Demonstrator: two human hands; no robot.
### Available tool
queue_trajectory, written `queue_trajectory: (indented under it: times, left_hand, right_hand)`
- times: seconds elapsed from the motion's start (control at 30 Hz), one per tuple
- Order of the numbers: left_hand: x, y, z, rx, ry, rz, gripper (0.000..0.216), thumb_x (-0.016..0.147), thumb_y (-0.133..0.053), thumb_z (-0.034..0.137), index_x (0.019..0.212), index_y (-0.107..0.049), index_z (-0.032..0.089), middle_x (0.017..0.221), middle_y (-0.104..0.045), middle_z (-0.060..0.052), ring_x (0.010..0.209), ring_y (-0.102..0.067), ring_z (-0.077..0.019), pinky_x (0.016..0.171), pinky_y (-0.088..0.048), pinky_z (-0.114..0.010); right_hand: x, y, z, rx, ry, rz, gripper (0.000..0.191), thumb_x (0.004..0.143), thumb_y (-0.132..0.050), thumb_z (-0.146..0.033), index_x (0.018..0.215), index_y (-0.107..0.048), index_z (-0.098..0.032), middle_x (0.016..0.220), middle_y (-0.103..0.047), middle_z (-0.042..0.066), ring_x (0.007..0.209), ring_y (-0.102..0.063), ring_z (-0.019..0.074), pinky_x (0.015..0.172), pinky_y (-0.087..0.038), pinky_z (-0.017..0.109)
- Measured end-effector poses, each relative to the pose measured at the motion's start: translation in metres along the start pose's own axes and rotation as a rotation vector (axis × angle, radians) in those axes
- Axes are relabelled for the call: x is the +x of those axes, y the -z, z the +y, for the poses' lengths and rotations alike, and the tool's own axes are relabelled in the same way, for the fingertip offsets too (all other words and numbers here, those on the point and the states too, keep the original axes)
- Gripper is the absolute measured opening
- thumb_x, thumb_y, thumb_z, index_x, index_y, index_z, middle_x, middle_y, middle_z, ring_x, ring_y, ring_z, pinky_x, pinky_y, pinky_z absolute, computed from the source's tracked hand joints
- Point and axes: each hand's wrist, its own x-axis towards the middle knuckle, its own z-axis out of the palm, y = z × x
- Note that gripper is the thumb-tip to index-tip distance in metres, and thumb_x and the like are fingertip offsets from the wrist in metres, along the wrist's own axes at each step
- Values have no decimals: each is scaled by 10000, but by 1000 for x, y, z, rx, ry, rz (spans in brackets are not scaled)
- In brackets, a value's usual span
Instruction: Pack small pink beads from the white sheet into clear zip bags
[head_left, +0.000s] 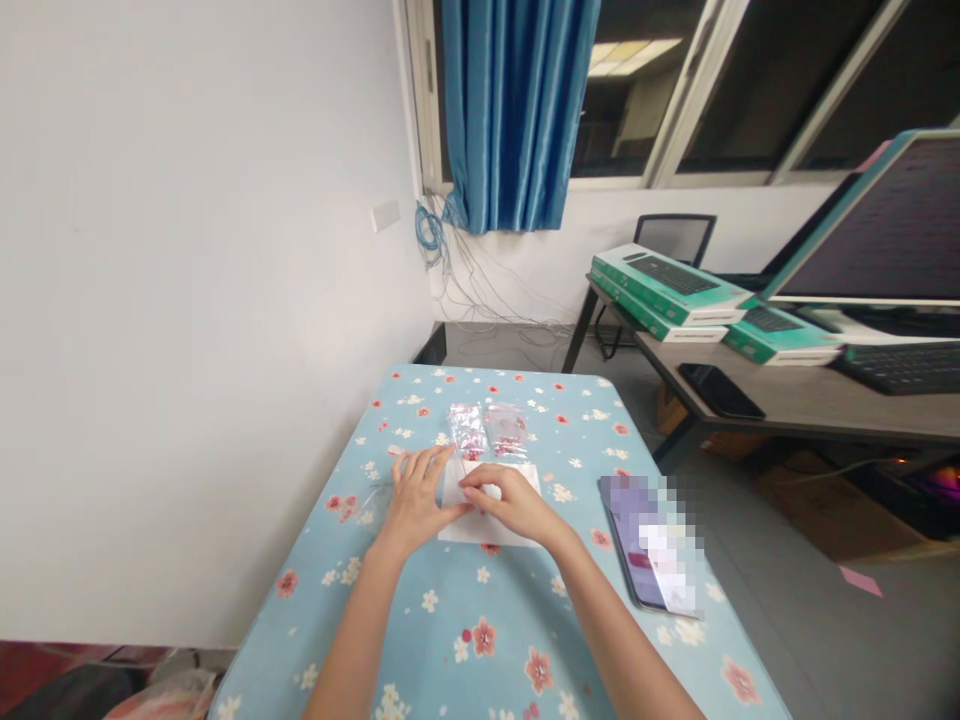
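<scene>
A small white sheet of paper (469, 531) lies on the flowered tablecloth (450, 620) under both hands. My left hand (418, 497) rests at the sheet's left side, its fingers spread and its thumb reaching over the paper. From the right, my right hand (517, 505) pinches thumb and forefinger together just above the sheet, close to the left thumb tip. A thin reddish line shows by the pinch, but what the fingers hold is too small to name. Just beyond the paper are two clear plastic bags, the left bag (466, 427) and the right bag (508, 425), with small reddish bits showing.
A phone (637, 560) with a lit, blurred screen lies near the table's right edge. The white wall (187, 330) borders the left side. On the desk at right are keyboard boxes (667, 280), a dark phone (721, 390) and a monitor (885, 220).
</scene>
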Motion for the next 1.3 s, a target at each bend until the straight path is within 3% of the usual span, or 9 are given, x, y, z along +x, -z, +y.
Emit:
queue_trajectory:
  times: [0.13, 0.27, 0.4, 0.6, 0.8, 0.93, 1.1, 1.3]
  left_hand:
    - [-2, -4, -1, 10, 19, 44, 665, 724, -651, 499, 1306, -430, 267, 1286, -546, -96, 1169, -477, -283, 1070, -186, -482]
    - [-5, -7, -2, 27, 11, 73, 618, 731, -641, 468, 1284, -457, 266, 1276, -555, -95, 1161, -486, -288, 1061, -209, -482]
    - [-7, -9, -1, 34, -1, 91, 553, 751, -615, 406, 1264, -483, 245, 1231, -587, -96, 1131, -508, -286, 1054, -216, -480]
    - [-8, -14, 1, 39, 48, 115, 670, 725, -639, 464, 1327, -436, 253, 1251, -571, -113, 1144, -489, -310, 1065, -170, -503]
    - [-7, -12, 4, -27, 73, 103, 578, 719, -648, 419, 1247, -495, 242, 1214, -593, -105, 1123, -508, -294, 1051, -213, -466]
    - [-7, -12, 4, -38, 90, 109, 519, 731, -616, 352, 1222, -499, 235, 1205, -595, -93, 1118, -514, -280, 1037, -251, -450]
    - [-8, -13, 4, -81, 111, 127, 541, 697, -613, 320, 1213, -495, 212, 1193, -597, -92, 1107, -516, -286, 1003, -300, -439]
    - [-10, -18, 3, -134, 144, 171, 538, 687, -631, 309, 1199, -493, 222, 1160, -611, -89, 1081, -528, -290, 964, -337, -432]
  right_hand:
    - [-1, 2, -1, -2, 15, 9, 200, 888, -532, -278, 967, -693, -190, 938, -698, 53, 844, -627, 172, 798, -466, 297]
    - [-2, 0, -3, -152, 23, 7, 236, 854, -582, -327, 1020, -680, -191, 915, -697, 56, 812, -626, 177, 767, -463, 297]
    - [1, -9, -1, -265, -5, 63, 220, 811, -632, -326, 955, -695, -173, 852, -694, 56, 796, -625, 185, 756, -453, 295]
    - [6, -19, 1, -151, -46, 155, 78, 794, -626, -211, 806, -694, -177, 786, -679, 35, 748, -613, 164, 731, -450, 277]
    - [4, -19, -3, 13, -61, 158, 110, 804, -592, -166, 716, -656, -174, 736, -654, 13, 714, -596, 144, 700, -446, 256]
    - [3, -19, 0, 33, -7, 101, 108, 833, -581, -213, 821, -680, -171, 793, -654, 26, 753, -595, 149, 722, -443, 260]
    - [1, -18, 0, -215, 36, 35, 244, 862, -569, -277, 1063, -660, -173, 921, -639, 59, 878, -578, 190, 794, -415, 313]
    - [-2, -13, -8, -351, 62, -17, 310, 878, -556, -339, 1149, -604, -197, 998, -617, 69, 964, -551, 214, 836, -386, 349]
